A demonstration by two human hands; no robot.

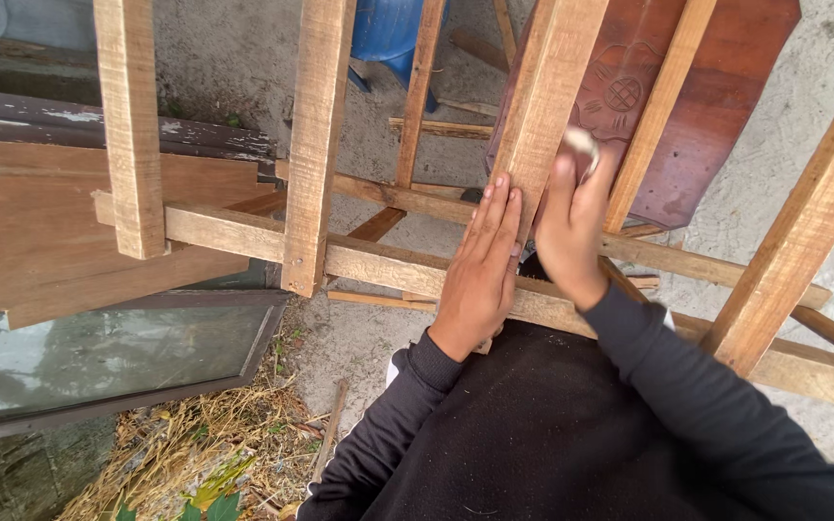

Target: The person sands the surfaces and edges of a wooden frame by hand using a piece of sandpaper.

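A wooden frame of rough light-brown slats (318,145) nailed onto a long cross rail (378,265) stands before me. My left hand (481,265) lies flat with fingers together against the left face of one upright slat (544,92). My right hand (571,222) is closed on a small pale pad (583,147), likely sandpaper, pressed against the right side of that same slat. Both arms wear dark sleeves.
A reddish carved wooden panel (707,106) leans behind the frame. Brown boards (69,222) and a glass pane in a dark frame (98,357) lie at left. A blue container (386,29) stands at the top. Dry grass (205,444) covers the ground below; the floor is concrete.
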